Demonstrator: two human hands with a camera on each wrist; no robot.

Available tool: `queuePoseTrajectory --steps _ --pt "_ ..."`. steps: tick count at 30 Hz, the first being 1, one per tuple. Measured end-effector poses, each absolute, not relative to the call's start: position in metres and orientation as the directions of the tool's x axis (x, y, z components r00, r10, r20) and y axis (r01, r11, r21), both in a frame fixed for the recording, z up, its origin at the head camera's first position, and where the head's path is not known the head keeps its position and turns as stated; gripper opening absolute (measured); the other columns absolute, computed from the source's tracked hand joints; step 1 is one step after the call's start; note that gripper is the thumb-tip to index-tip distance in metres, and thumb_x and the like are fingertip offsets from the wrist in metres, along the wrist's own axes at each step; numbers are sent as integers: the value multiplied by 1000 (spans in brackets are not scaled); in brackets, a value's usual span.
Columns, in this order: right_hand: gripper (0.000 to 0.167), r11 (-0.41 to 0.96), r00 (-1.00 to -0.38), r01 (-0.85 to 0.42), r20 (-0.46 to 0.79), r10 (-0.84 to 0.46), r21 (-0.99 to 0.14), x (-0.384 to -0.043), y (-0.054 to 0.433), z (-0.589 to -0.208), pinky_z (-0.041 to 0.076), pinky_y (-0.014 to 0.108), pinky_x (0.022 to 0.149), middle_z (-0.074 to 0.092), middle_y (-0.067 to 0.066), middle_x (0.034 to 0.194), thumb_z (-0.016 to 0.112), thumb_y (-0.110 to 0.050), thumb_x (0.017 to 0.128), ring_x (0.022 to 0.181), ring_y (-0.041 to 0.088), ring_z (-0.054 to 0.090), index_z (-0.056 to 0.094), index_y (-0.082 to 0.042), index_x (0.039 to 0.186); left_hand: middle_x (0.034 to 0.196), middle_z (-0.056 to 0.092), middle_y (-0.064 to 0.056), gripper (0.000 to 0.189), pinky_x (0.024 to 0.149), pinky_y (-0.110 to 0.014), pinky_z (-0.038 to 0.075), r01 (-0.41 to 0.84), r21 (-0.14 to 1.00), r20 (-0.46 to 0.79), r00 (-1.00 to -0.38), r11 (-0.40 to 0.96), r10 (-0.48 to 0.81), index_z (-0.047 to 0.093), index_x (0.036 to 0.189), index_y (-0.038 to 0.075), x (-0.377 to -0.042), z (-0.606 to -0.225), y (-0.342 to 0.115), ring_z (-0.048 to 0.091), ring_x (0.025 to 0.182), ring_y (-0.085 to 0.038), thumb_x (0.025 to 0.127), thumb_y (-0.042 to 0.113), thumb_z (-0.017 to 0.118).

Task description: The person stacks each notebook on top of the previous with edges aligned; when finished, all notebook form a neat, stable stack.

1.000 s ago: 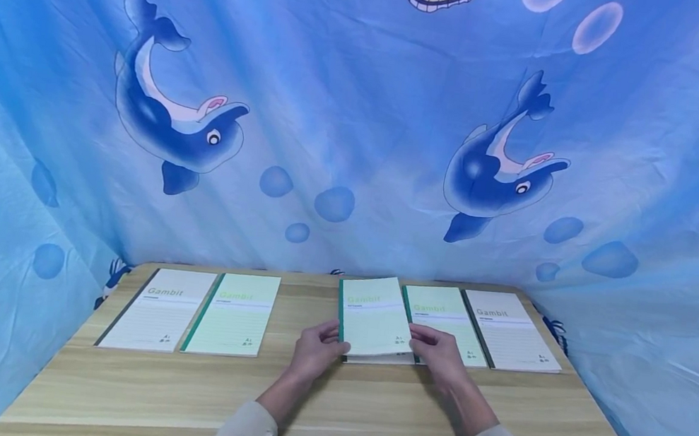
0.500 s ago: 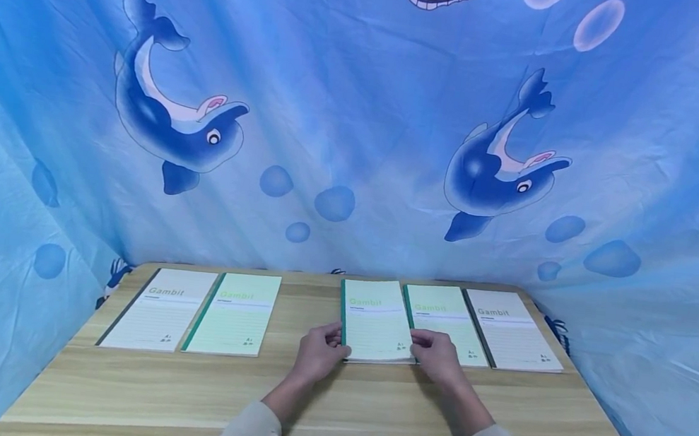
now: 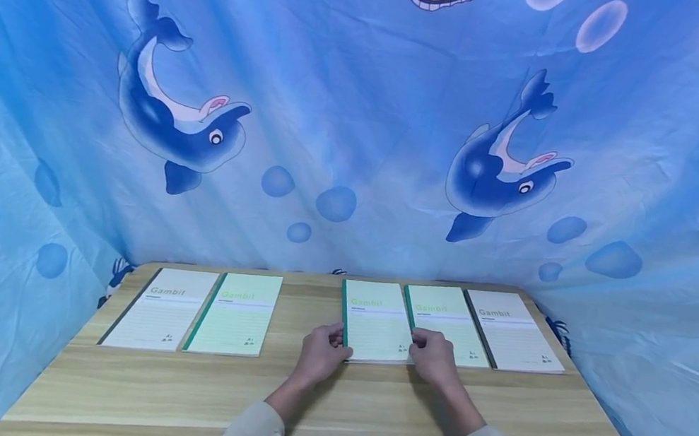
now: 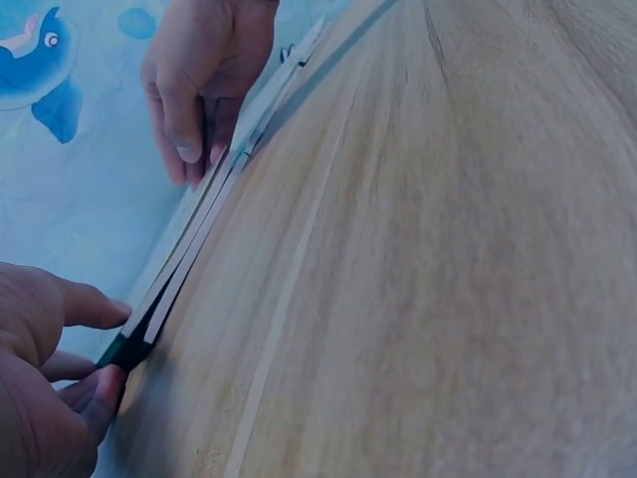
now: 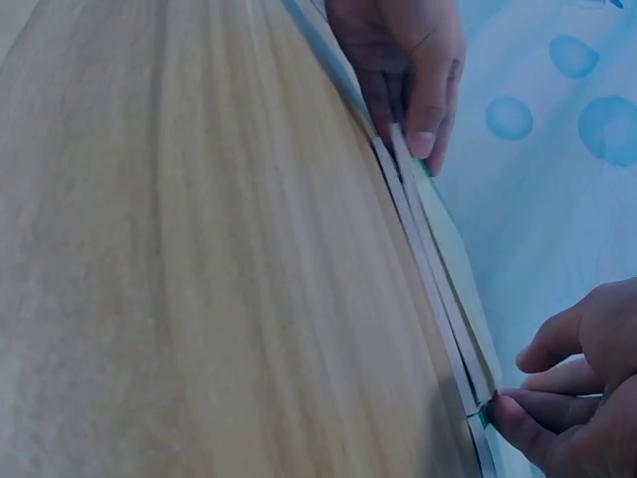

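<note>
A green-spined notebook [image 3: 377, 324] with a pale green cover lies over another notebook, right of the table's middle. My left hand [image 3: 320, 353] grips its spine side near the front corner, thumb on the cover. At the opposite edge, the fingers of my right hand [image 3: 433, 358] pinch the front right corner. The left wrist view shows a thin wedge of space between the upper notebook and the lower notebook [image 4: 194, 244], whose cover is hidden. Just right of the pair lies a second green-spined notebook [image 3: 448, 328], partly behind my right hand.
A dark-spined white notebook [image 3: 513, 335] lies at the far right. Toward the left are another white notebook [image 3: 157, 311] and a pale green notebook [image 3: 233, 316], side by side. The wooden table [image 3: 208, 402] ends at a blue dolphin-printed curtain [image 3: 361, 105].
The upper green notebook has come down from a tilted, raised position and now lines up with the one beneath. Both hands have stayed at its edges, with only slight shifts.
</note>
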State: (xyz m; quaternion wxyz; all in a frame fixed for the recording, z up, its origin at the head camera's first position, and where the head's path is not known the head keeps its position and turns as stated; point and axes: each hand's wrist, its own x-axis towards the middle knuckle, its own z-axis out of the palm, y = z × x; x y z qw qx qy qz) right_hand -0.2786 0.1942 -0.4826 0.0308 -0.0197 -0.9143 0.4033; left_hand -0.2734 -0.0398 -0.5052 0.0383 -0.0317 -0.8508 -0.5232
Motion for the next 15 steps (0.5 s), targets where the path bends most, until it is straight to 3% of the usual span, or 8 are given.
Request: queuePoseTrajectory --steps 3,6,11,15 --pt "42 682 -997 18 34 63 -731 -278 195 -480 59 37 78 74 21 119 59 -1 89 107 33 69 68 1 130 112 72 -14 59 90 -37 62 100 883 101 -995 458 22 60 137 -8 -273 -505 -40 67 103 -23 81 2 75" --pt "44 687 -999 27 13 53 -726 -279 197 -479 60 45 93 71 23 126 58 -2 92 121 38 67 64 3 134 113 72 -15 59 93 -40 61 101 879 101 -995 466 26 59 136 -10 -274 -504 -41 67 105 -25 80 1 75" --pt "38 674 -999 34 4 54 -738 -280 202 -480 59 43 87 74 20 122 57 -3 94 116 34 68 69 1 129 113 72 -16 58 93 -40 62 119 865 112 -993 487 44 60 135 -10 -275 -505 -42 68 105 -26 80 -1 75" --pt "36 637 -999 22 7 43 -770 -278 207 -482 57 50 98 76 18 118 57 -3 94 119 37 68 69 1 129 113 72 -17 56 92 -37 62 128 862 121 -992 490 47 61 135 -10 -274 -505 -42 69 105 -25 81 -2 74"
